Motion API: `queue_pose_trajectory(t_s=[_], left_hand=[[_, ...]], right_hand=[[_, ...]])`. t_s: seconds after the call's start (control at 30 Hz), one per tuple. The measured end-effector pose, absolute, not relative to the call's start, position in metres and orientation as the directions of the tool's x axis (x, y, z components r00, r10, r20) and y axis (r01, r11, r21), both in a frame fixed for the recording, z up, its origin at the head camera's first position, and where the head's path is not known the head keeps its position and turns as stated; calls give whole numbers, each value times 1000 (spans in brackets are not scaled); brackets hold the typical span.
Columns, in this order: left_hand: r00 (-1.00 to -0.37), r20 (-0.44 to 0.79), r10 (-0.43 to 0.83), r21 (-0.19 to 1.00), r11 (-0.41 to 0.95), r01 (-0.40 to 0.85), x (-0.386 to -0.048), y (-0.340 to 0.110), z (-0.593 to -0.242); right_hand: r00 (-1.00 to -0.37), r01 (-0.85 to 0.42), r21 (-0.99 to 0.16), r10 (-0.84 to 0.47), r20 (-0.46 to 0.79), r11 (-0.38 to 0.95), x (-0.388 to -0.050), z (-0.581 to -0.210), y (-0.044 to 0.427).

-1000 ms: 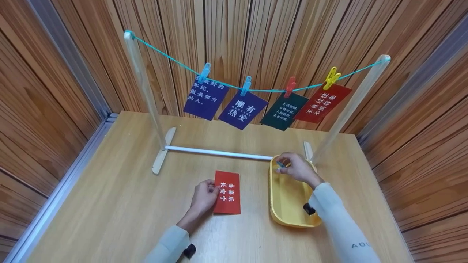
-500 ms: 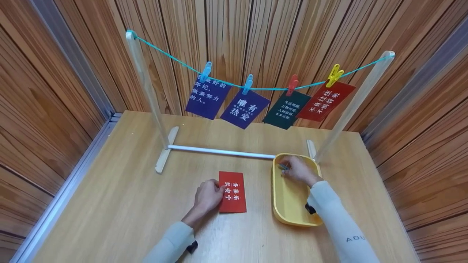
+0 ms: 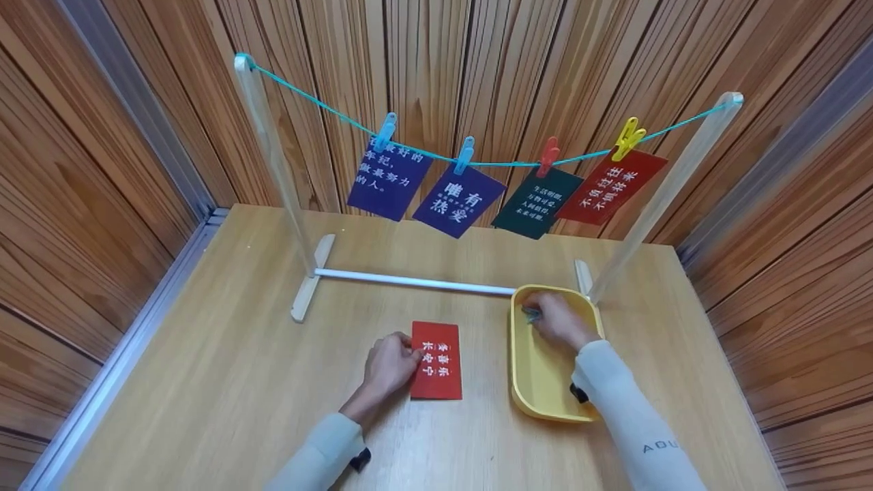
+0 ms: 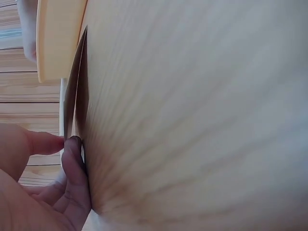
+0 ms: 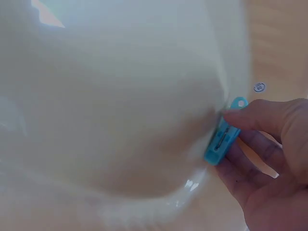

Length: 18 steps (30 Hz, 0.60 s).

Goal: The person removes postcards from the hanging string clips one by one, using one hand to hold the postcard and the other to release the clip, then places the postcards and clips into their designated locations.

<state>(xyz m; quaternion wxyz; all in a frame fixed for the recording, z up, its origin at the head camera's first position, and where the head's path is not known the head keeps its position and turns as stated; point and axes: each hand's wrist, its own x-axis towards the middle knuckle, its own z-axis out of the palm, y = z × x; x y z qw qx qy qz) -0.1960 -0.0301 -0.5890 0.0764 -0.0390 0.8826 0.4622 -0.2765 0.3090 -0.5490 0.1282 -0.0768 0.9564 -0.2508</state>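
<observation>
Facing upward, a red card (image 3: 447, 380) was pinched along one edge by the left hand (image 3: 391, 365) at the tabletop (image 3: 225, 382), near the yellow basin (image 3: 545, 392), inside which a blue clothespin (image 5: 222, 142) was gripped by the right hand (image 3: 560, 320).

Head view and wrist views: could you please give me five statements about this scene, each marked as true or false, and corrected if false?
1. The left hand pinches the loose red card. True.
2. Only the left hand holds something. False: the right hand pinches a blue clip.
3. The dark green card hangs from a red clip. True.
4. Only three cards hang. False: four cards hang on the cord.
5. In the head view, the yellow tray is right of the loose red card. True.
</observation>
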Motion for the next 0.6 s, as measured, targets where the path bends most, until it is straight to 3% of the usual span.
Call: queue_pose_trajectory(t_s=[0.6], left_hand=[[-983, -182, 27, 797, 589, -131, -196, -32, -586]], right_hand=[[-962, -137, -434, -225, -157, 891, -273, -555, 308]])
